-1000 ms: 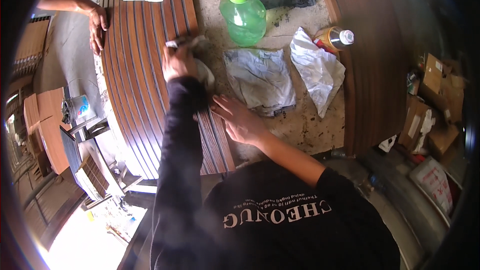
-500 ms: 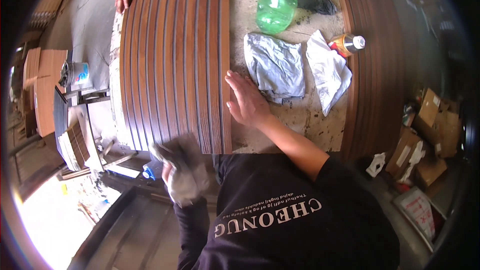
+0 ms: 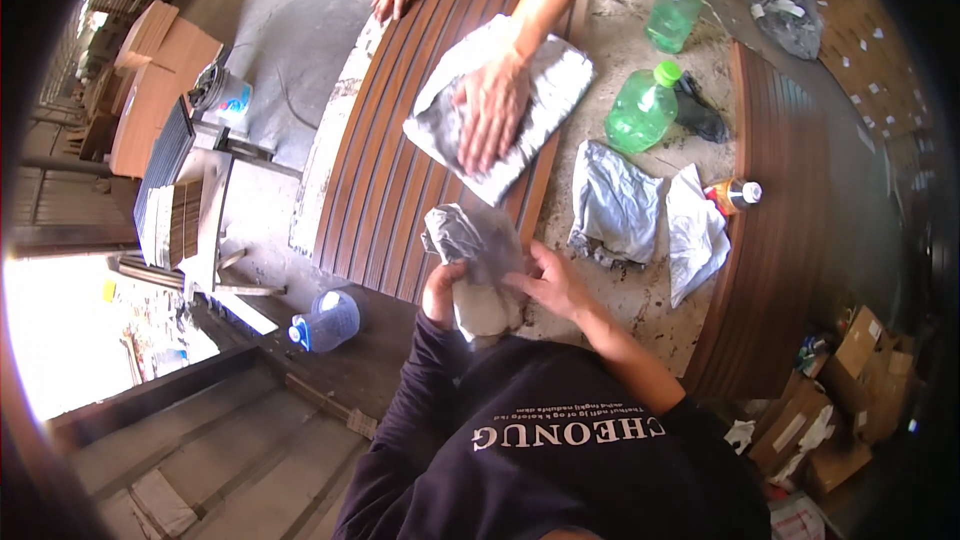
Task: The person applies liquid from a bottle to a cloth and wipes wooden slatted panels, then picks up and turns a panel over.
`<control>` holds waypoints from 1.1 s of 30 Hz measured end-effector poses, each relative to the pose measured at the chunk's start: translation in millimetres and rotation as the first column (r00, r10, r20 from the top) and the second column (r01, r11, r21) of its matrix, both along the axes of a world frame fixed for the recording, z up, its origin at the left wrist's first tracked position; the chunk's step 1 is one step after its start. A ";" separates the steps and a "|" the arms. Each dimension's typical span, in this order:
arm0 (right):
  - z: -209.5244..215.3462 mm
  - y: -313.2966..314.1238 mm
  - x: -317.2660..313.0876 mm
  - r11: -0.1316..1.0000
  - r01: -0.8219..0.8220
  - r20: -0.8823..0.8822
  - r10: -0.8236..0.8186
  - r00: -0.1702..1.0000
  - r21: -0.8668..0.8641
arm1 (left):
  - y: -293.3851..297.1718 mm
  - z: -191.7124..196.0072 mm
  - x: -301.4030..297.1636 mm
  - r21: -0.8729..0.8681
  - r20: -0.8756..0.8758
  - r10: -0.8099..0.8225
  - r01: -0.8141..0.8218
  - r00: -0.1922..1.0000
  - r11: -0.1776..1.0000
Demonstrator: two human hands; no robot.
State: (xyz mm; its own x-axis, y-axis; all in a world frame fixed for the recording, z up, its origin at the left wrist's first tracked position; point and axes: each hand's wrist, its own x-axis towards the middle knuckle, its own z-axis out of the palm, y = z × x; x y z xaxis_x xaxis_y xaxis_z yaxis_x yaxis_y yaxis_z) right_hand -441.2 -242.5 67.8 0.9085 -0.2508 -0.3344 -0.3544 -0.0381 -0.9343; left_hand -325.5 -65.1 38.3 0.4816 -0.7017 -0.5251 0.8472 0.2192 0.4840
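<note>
The bench (image 3: 640, 312) is covered on its left by a slatted brown panel (image 3: 380, 190). A spread white cloth (image 3: 555, 75) is pressed onto this panel by a co-worker's hand (image 3: 492, 112). At the panel's near edge, a crumpled grey cloth (image 3: 480, 252) is held in the closed grip of the left hand (image 3: 441, 294); it is touched by the right hand (image 3: 556, 283), whose grip cannot be told. Rightward, 2 green bottles (image 3: 640, 115) are placed near a smaller amber bottle (image 3: 728, 197).

Cloth (image 3: 478, 243) in fingers (image 3: 446, 277) — perhaps bunched
</note>
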 end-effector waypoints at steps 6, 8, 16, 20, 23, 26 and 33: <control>-26.3 8.9 -5.1 0.927 0.299 0.142 -0.335 0.931 0.226 | -18.6 4.9 11.5 0.223 0.600 0.000 -0.168 0.800 0.960; -15.3 7.2 -6.5 0.933 0.347 0.006 -0.348 0.938 -0.095 | -21.0 19.4 12.8 0.285 0.578 -0.104 -0.080 0.810 0.955; 36.0 -6.1 -2.4 0.884 -0.077 0.303 0.238 0.923 -0.461 | -22.9 87.4 23.3 0.517 0.623 -0.678 0.446 0.389 0.731; -1.5 -2.3 -2.0 0.941 0.146 0.292 -0.238 0.926 0.305 | -0.6 55.0 17.4 -0.158 0.281 -0.133 0.183 0.950 0.970; -12.4 9.2 -4.5 0.829 0.243 0.153 -0.363 0.919 0.504 | 0.8 43.9 9.9 -0.162 0.535 -0.103 0.222 0.838 0.962; -11.6 14.1 -7.5 0.667 0.325 -0.002 -0.437 0.900 0.671 | 0.4 32.4 5.1 0.003 0.635 -0.132 0.168 0.761 0.986; -11.6 6.7 -11.0 0.956 0.285 0.258 -0.260 0.931 -0.066 | -17.5 55.9 -7.8 0.387 0.918 -0.345 -0.244 0.197 0.889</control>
State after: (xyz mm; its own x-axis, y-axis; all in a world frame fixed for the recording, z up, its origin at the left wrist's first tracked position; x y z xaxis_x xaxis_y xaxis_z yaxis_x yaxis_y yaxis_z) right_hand -452.2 -235.8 56.2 0.8505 -0.5210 -0.0720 -0.1265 -0.0699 -0.9895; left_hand -333.2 -82.7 94.3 0.7646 -0.6328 0.1228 -0.3462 -0.2425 0.9063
